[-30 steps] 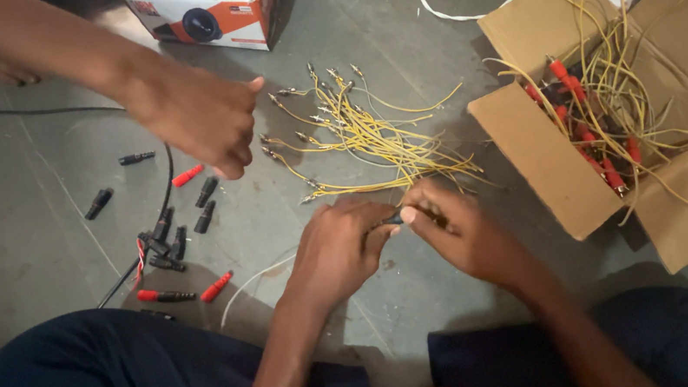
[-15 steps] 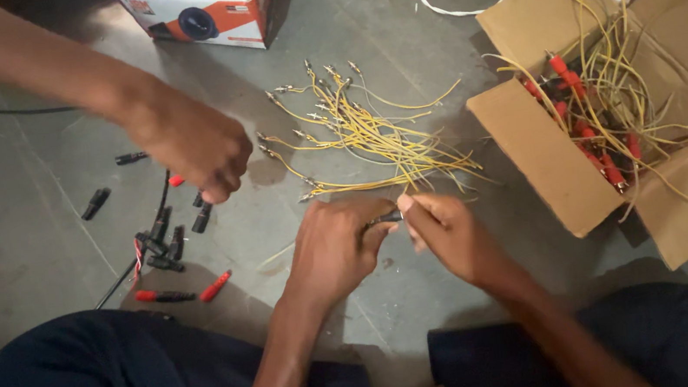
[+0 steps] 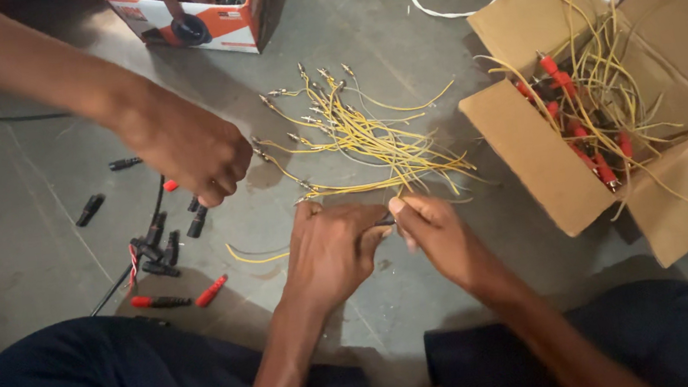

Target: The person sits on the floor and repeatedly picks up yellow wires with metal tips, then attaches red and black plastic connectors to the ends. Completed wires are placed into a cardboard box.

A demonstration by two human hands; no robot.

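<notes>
Two hands meet over the grey floor (image 3: 428, 25), between the person's dark-clad knees. The left hand (image 3: 329, 252) is curled shut and the right hand (image 3: 441, 238) pinches toward it, fingertips touching; both close on a small dark connector (image 3: 387, 220) between them, mostly hidden by the fingers. Just above them lies a loose pile of yellow wires (image 3: 363, 138) with metal tips. One stray yellow wire (image 3: 251, 256) curves on the floor left of the left hand. A co-worker's hand (image 3: 190, 151) reaches in from the upper left, fingers bent down over scattered black and red plugs (image 3: 167, 250). To the right, an open cardboard box (image 3: 531, 153) holds more yellow wires with red plugs. An orange and white box (image 3: 192, 24) sits at the top edge, and a white cord (image 3: 444, 10) loops beside it
</notes>
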